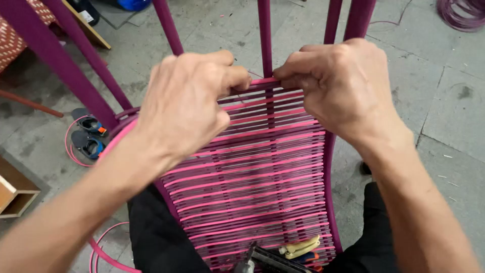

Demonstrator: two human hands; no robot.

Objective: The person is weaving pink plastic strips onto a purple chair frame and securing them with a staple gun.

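The left hand (184, 103) and the right hand (341, 86) are both clenched on the topmost pink cord (262, 82) of a woven panel, thumbs and forefingers pinching it on either side of the central purple bar (264, 35). The cord lies at the far edge of the weaving, where it crosses that bar.

Below the hands, rows of pink cord (252, 172) run side to side across the purple metal frame (329, 177), filling it down to the near edge. The step in hand looks like seating a fresh row against the rows already laid. The next move probably calls for an even pull from both hands, so the row lies straight and tight.

A yellow-handled tool (300, 247) rests on the weaving's near edge. On the concrete floor (429, 101) lie a pair of sandals (88, 134) to the left and a cord coil (462, 12) at the far right.
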